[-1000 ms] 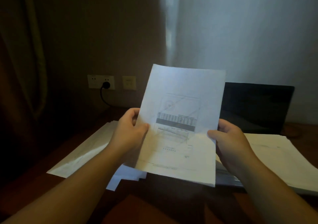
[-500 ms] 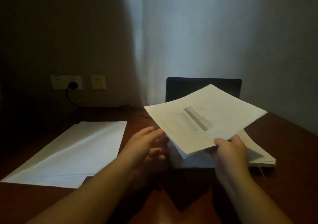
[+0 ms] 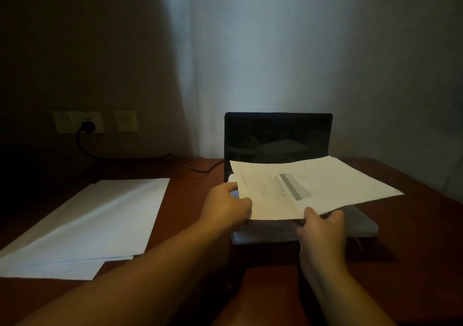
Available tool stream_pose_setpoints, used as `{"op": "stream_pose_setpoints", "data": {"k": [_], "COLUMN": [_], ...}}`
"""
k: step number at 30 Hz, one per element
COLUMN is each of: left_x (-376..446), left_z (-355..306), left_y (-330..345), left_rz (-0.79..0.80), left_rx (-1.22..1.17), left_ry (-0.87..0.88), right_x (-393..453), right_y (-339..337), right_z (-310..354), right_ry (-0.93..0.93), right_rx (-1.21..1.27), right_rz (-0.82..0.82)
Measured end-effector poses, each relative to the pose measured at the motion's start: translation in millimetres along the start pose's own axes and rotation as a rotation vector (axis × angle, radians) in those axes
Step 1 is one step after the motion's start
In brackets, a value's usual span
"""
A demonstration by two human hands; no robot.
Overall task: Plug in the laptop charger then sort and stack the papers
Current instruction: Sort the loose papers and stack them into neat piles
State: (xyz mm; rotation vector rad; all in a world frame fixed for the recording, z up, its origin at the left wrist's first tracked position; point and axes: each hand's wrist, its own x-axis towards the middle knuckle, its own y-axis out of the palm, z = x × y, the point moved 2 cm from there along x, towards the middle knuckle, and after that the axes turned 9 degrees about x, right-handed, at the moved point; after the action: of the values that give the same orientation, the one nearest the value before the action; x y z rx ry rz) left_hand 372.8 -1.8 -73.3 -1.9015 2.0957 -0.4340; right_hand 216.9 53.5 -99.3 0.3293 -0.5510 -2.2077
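A printed sheet with a grey table (image 3: 308, 188) lies nearly flat over the paper stack (image 3: 360, 228) on the open laptop (image 3: 278, 137). My right hand (image 3: 322, 228) pinches the sheet's near edge. My left hand (image 3: 226, 206) grips the left side of the sheet and stack, fingers curled under. The black charger plug (image 3: 88, 126) sits in the wall socket (image 3: 77, 122), and its cable (image 3: 140, 159) runs along the desk's back toward the laptop.
A second pile of white papers (image 3: 95, 223) lies on the left of the brown desk (image 3: 413, 238). A pale curtain (image 3: 288, 62) hangs behind the laptop. A small wall plate (image 3: 126, 121) is right of the socket.
The printed sheet went from upright in both hands to flat, lowered onto the stack on the laptop. My left hand let go of it, then took hold at the stack's left edge.
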Motion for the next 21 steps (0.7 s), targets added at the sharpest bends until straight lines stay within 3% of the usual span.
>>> {"op": "stream_pose_setpoints", "data": {"k": [10,21], "left_x": [38,47], "left_z": [18,30], "left_y": [5,6], "left_rz": [-0.028,-0.035], "left_rx": [0.292,0.343], "left_ry": [-0.039,-0.047], "right_x": [10,0], "right_y": [11,-4], "right_z": [-8,-16], "right_ry": [0.064,0.098], "right_rx": [-0.062,0.007], "right_rz": [-0.022,-0.065]}}
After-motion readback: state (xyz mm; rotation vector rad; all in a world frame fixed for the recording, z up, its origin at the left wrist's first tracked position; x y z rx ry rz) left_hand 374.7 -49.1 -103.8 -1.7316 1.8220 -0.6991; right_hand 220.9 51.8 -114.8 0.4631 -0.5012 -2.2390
